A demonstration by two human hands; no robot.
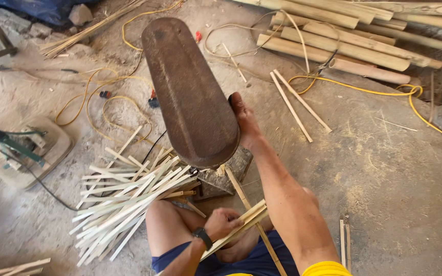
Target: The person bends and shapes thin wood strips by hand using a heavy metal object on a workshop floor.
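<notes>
My right hand (245, 121) grips the near edge of a big rusty, rounded metal blade (185, 87) raised in front of me, its broad face toward the camera. My left hand (222, 223), with a black watch on the wrist, is closed around a bundle of split bamboo strips (246, 219) held over my lap. One long bamboo strip (254, 220) runs from a stone block (228, 176) below the blade down past my knee. I sit on the ground in blue shorts.
A heap of pale split bamboo strips (124, 197) lies on the dusty ground at my left. Whole bamboo poles (349, 43) are stacked at the back right. Yellow cords (364, 89) snake across the floor. A power tool (24, 148) sits at the far left.
</notes>
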